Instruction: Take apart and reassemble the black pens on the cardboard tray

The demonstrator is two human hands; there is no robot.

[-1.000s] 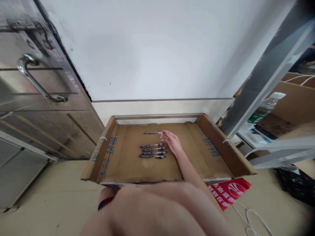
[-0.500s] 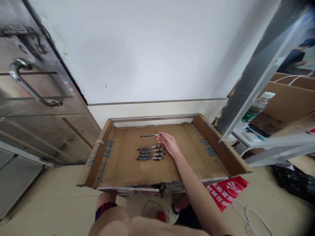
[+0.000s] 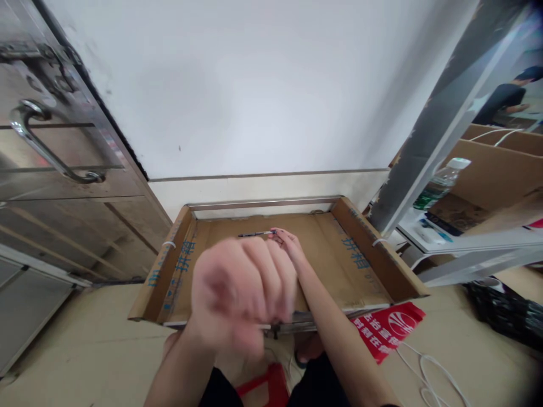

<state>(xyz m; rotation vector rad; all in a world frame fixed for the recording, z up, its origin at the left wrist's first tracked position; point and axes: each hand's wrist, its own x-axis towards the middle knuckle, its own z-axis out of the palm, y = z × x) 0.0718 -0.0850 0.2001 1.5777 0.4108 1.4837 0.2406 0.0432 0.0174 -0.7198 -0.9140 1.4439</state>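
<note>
A cardboard-lined tray (image 3: 365, 249) sits in front of me on a low metal frame. My right hand (image 3: 288, 244) reaches across it and pinches the right end of a dark pen (image 3: 254, 233) near the tray's far side. My left hand (image 3: 240, 288) is raised close to the camera, blurred, fingers curled into a loose fist with nothing visible in it. It hides the row of pens that lay nearer in the tray.
A steel door with a curved handle (image 3: 46, 147) stands at the left. A shelf at the right carries a water bottle (image 3: 441, 182) and cardboard. A red printed bag (image 3: 388, 328) and white cable (image 3: 428, 373) lie on the floor. Another person is partly visible at the far right.
My left hand has risen in front of the camera, covering the row of pens. My right hand stays on the far pen's end.
</note>
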